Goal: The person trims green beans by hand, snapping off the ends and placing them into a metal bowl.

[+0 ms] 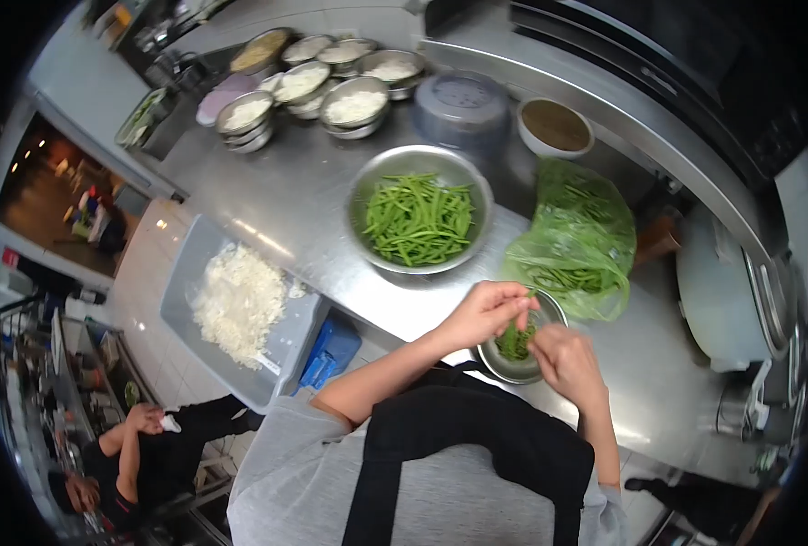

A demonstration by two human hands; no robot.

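Observation:
Both hands are over a small metal bowl [515, 371] that holds green bits. My left hand [492, 312] has its fingers pinched on a green bean [530, 293], of which a short tip shows. Just right of it, my right hand [562, 357] is curled closed at the bowl's right side; what it holds, if anything, is hidden. Behind the hands lies a green plastic bag [595, 241] with beans inside. A large metal bowl [360, 238] full of green beans [418, 218] stands to the left of the bag.
Stacked metal bowls of white food [356, 107], a clear-lidded container [461, 111] and a white bowl of brown contents [556, 126] line the back. A grey tub [180, 305] with white food is at left. Another person [131, 455] stands lower left.

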